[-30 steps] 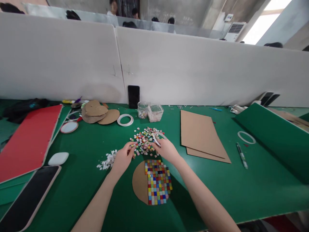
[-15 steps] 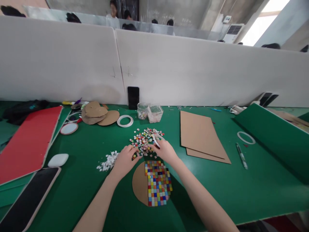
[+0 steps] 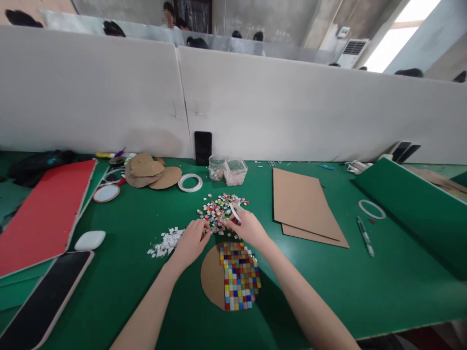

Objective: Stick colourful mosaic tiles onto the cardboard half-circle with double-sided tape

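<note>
My left hand is at the near left edge of a pile of small mosaic tiles, its thumb and fingertips drawn together; whatever they pinch is too small to make out. On the pile's right side, my right hand is closed around a thin white ring like a roll of tape, its fingertips down at the tiles. Just below both hands lies a round cardboard disc. Rows of colourful square tiles cover its right part, while bare cardboard shows on the left.
White paper scraps lie left of my left hand. Behind the pile stand clear tubs, a phone and white rings. Cardboard sheets and a pen lie right. A white partition closes off the back.
The thumb and fingers of my left hand have come together at the pile's edge. My right hand stays over the tiles with the white ring, which has tilted slightly.
</note>
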{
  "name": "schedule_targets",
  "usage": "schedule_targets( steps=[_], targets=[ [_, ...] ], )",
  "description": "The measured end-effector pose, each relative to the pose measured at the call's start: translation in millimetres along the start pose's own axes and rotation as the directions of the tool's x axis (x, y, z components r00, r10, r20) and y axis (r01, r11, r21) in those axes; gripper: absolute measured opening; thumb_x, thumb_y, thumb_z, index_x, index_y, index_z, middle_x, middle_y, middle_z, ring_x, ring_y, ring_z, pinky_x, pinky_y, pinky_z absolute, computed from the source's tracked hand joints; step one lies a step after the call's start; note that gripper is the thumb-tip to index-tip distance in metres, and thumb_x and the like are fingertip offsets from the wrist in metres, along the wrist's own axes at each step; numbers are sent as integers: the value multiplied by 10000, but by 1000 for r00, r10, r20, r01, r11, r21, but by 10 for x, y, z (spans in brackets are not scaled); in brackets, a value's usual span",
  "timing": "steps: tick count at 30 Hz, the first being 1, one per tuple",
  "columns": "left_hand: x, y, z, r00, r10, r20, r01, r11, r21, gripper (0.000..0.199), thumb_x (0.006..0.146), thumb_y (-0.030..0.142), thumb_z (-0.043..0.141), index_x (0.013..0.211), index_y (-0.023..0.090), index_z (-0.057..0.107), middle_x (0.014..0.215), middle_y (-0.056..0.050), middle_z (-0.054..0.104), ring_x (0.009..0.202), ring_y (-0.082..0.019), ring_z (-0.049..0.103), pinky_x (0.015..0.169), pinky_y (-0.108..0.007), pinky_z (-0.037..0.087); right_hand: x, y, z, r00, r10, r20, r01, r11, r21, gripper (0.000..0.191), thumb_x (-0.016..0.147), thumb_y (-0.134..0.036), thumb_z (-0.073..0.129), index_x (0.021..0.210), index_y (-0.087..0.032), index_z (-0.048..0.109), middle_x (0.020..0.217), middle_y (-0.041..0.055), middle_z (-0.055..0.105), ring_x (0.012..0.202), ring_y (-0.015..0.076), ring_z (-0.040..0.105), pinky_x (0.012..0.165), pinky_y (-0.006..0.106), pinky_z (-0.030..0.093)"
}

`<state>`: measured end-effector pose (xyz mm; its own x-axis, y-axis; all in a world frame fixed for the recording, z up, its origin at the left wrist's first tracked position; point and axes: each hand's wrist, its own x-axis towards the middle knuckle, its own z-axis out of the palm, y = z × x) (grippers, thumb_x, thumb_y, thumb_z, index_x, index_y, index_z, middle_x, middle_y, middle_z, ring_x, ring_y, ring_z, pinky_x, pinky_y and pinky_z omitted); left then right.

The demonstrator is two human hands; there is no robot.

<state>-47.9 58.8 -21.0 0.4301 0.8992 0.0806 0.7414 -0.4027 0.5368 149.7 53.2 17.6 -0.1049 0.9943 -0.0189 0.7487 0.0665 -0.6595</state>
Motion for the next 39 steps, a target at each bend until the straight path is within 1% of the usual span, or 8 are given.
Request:
schedule_targets(
  steps=[3, 6, 15, 21, 24, 29, 35, 39],
  targets=[
    [-6, 36, -41, 999, -28, -26, 28, 999, -19, 138, 870, 272, 371, 828, 187, 472, 784, -41, 531, 765, -209, 514, 639, -311, 407, 24, 58, 11, 998, 20, -51, -20, 1000, 8, 105, 795, -234, 566, 832, -182, 648, 733, 40, 665, 641, 173, 606, 565, 243, 414],
    [-12, 53, -64, 999, -29, -36, 27, 999, -41, 155, 880, 271, 357, 877, 191, 490, 804, -41, 543, 795, -207, 528, 660, -306, 417, 39, 98, 13, 994, 32, -103, -30, 999, 19, 177, 806, -193, 541, 944, -188, 651, 767, 40, 674, 624, 165, 607, 560, 237, 416],
    [-32, 45, -51, 1000, 0, -31, -4, 991, -134, 183, 869, 308, 393, 880, 209, 546, 783, -31, 551, 757, -198, 539, 637, -290, 423, 51, 83, -26, 981, 28, -194, -25, 1000, 17, 373, 892, -337, 409, 641, -183, 637, 524, 51, 589, 496, 192, 572, 487, 252, 365],
    [-36, 55, -51, 997, -69, -19, 62, 960, -272, 157, 851, 320, 424, 849, 210, 536, 783, -21, 535, 692, -171, 516, 607, -272, 406, 71, 108, -21, 976, -33, -217, 51, 996, 77, 251, 866, -251, 442, 985, -192, 654, 835, 78, 685, 715, 210, 637, 603, 259, 439],
    [-26, 76, -52, 994, -105, -11, 95, 935, -340, 134, 841, 316, 438, 841, 210, 520, 723, -1, 538, 647, -157, 510, 594, -263, 401, 35, 82, -18, 970, -39, -239, 66, 992, 107, 235, 862, -274, 460, 993, -190, 636, 870, 71, 677, 731, 192, 625, 628, 257, 444],
    [-7, 141, -41, 990, -143, -1, 118, 819, -561, 145, 831, 340, 462, 816, 203, 504, 675, 19, 559, 633, -136, 530, 598, -238, 412, -127, -88, 61, 998, -19, -62, 31, 980, 195, 396, 836, -455, 479, 567, -174, 555, 477, -17, 488, 426, 108, 426, 406, 218, 277],
    [-16, 225, 18, 987, -156, 23, 130, 722, -680, 259, 841, 428, 419, 791, 190, 505, 651, 23, 517, 555, -112, 478, 510, -214, 387, -198, -312, 158, 994, -56, 98, 21, 945, 326, 371, 750, -488, 585, 560, -171, 550, 482, -51, 442, 444, 80, 361, 417, 208, 220],
    [-18, 233, 25, 987, -157, 35, 135, 695, -706, 303, 842, 452, 412, 737, 183, 503, 633, 22, 519, 560, -113, 473, 527, -217, 403, -150, -320, 180, 978, -140, 153, 56, 889, 454, 366, 811, -427, 539, 556, -165, 548, 521, -34, 499, 492, 91, 427, 465, 200, 297]
  ],
)
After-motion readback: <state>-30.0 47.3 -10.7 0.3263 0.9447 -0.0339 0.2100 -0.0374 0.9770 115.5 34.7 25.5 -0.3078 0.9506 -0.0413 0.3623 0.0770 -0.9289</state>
